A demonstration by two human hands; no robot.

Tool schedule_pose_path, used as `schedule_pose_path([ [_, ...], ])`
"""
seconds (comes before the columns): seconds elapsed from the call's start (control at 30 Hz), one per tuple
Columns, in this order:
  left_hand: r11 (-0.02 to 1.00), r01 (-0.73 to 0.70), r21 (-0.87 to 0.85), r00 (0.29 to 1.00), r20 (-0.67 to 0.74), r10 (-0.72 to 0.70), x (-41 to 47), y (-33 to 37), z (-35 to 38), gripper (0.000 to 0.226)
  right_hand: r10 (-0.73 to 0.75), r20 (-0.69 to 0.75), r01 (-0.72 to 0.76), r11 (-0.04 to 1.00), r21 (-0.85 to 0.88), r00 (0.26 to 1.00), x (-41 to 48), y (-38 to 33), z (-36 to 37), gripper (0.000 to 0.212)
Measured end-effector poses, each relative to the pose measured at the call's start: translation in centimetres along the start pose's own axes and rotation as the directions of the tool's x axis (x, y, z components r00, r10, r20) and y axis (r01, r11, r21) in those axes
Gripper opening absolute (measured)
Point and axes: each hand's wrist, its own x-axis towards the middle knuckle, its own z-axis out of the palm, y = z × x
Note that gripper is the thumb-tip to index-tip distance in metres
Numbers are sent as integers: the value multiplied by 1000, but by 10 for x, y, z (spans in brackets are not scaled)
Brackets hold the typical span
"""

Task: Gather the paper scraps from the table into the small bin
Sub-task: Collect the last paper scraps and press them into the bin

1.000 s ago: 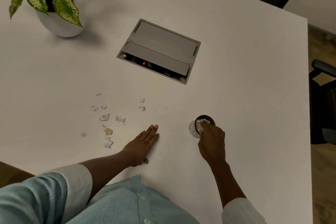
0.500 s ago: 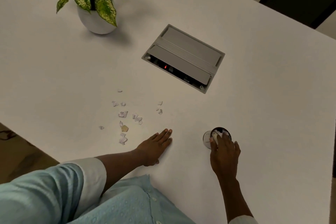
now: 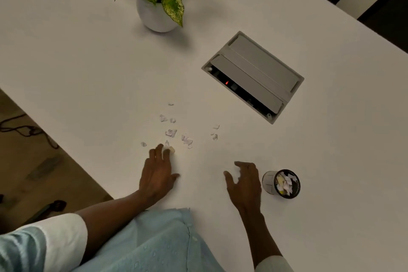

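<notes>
Several small white paper scraps lie scattered on the white table, with a few more further right. My left hand lies flat on the table, and its fingertips touch the nearest scraps, a white one and a tan one. My right hand hovers just left of the small black mesh bin, fingers loosely curled and holding nothing. The bin stands upright with torn white and yellow paper inside.
A potted plant in a white pot stands at the back. A grey cable box with its flap ajar is set into the table behind the scraps. The table's left edge drops to a floor with cables.
My right hand has come away from the bin's mouth and moved left. My left hand has slid forward and left onto the nearest scraps. The view has shifted left.
</notes>
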Motion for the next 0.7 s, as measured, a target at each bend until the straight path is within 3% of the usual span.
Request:
schedule_pose_path([
  [0.23,974,111,-197,994,47,-103,14,-21,0,95,34,265,0,992,-128,964,67,-36,35,68],
  [0.47,948,151,-279,988,58,-140,41,-24,4,87,64,322,-28,993,-114,944,133,-52,43,93],
  [0.53,953,137,-269,989,87,-117,45,-25,5,69,48,328,-24,997,-78,943,144,-55,44,88],
  [0.6,945,155,-287,985,113,-127,48,-23,-2,25,20,326,-7,999,-43,945,150,-57,45,78],
  [0.63,938,166,-304,985,94,-144,50,-22,-6,14,1,330,10,999,-33,944,152,-59,46,76],
  [0.7,918,148,-367,988,98,-120,52,-23,-7,13,-39,362,49,999,-21,931,152,-65,51,79],
])
